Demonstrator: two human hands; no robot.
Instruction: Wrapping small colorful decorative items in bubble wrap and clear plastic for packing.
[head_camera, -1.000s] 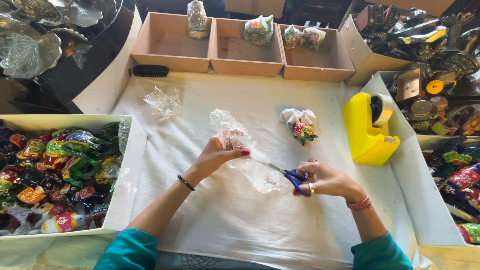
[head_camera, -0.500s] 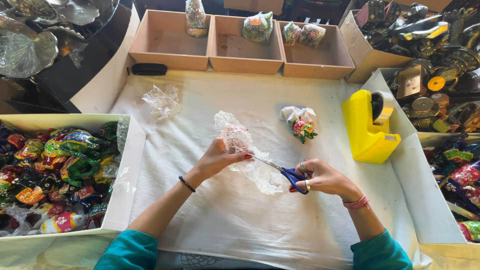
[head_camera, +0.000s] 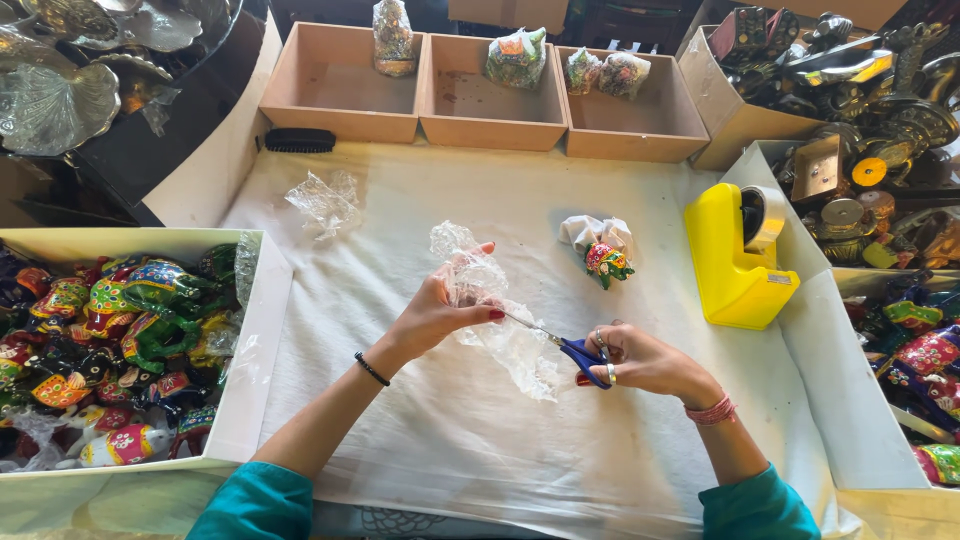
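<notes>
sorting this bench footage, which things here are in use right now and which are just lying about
In use: left hand holding clear plastic wrap; right hand holding blue-handled scissors.

Lying about: yellow tape dispenser, painted figurine, crumpled wrap, black brush, wooden trays.

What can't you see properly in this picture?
- Scissors: head view; blade tips hidden in the clear plastic wrap held by the left hand; right hand covers the handles.
- Painted figurine: too small to tell its shape.
- Box of figurines: cut off by the left edge.
</notes>
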